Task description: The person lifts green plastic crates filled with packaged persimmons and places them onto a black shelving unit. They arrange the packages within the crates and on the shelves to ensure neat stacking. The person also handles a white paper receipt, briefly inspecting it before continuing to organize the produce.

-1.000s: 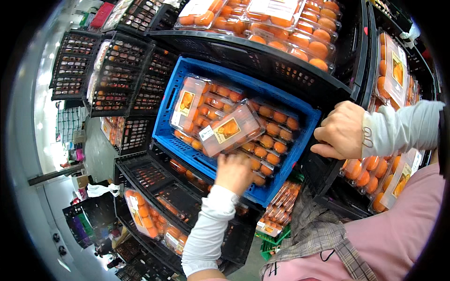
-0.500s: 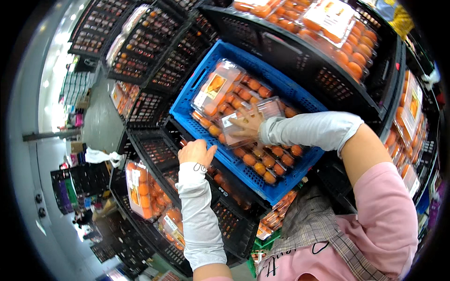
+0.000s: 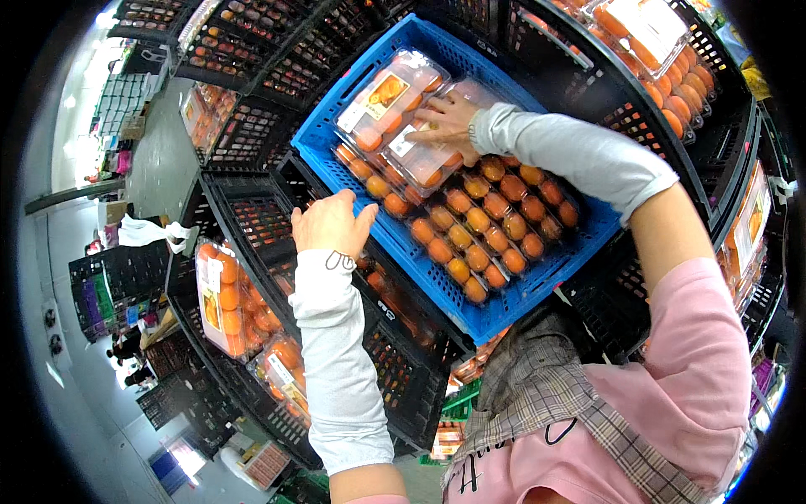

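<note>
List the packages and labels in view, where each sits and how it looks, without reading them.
Clear fruit pack: far corner of blue crate, orange-and-white label.
Second clear pack: under right hand, white label.
Two labelled packs: black crate lower left, beyond left hand.
White-labelled packs: top right crate.

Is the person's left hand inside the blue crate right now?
No. The left hand rests at the outer rim of the blue crate, while the right hand presses on a clear pack of orange fruit inside it.
</note>
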Available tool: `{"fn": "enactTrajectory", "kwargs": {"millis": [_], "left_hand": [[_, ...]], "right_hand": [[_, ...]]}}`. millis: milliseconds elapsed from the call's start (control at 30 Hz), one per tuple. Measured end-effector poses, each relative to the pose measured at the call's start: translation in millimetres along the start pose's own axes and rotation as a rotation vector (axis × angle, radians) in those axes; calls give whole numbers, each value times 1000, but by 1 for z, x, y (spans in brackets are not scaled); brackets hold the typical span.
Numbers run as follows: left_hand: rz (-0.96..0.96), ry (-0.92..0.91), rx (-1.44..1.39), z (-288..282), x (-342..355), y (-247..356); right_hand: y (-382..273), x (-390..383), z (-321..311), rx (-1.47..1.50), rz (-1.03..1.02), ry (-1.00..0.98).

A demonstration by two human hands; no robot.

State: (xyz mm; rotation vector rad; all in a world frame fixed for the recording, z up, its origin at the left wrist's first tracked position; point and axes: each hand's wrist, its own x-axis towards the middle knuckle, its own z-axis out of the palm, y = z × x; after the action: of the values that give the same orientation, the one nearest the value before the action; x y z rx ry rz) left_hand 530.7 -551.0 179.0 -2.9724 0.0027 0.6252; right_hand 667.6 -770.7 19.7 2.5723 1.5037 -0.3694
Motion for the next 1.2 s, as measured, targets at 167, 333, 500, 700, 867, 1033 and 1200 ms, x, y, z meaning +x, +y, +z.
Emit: {"fn": "enactTrajectory", "kwargs": {"millis": [167,333,500,700,867,1033,1200], "left_hand": [[40,59,-44,8,2,-4],[6,22,-61,0,0,1],[32,27,-56,3,4,0],[66,52,-11,4,4,-1],[55,15,-12,6,7,-2],[117,71,23,9,9,2],[84,-2,-19,9,10,1]], "right_hand": [[-28,-32,8,112,-84,12],[-105,-75,21,83,-172,130],[-144,-98,87,77,-103,387],[-82,-34,54,-13,-42,332],[-35,13,21,31,3,240],[-48,-3,27,132,-163,272],[-79,-20,17,124,-219,-297]]}}
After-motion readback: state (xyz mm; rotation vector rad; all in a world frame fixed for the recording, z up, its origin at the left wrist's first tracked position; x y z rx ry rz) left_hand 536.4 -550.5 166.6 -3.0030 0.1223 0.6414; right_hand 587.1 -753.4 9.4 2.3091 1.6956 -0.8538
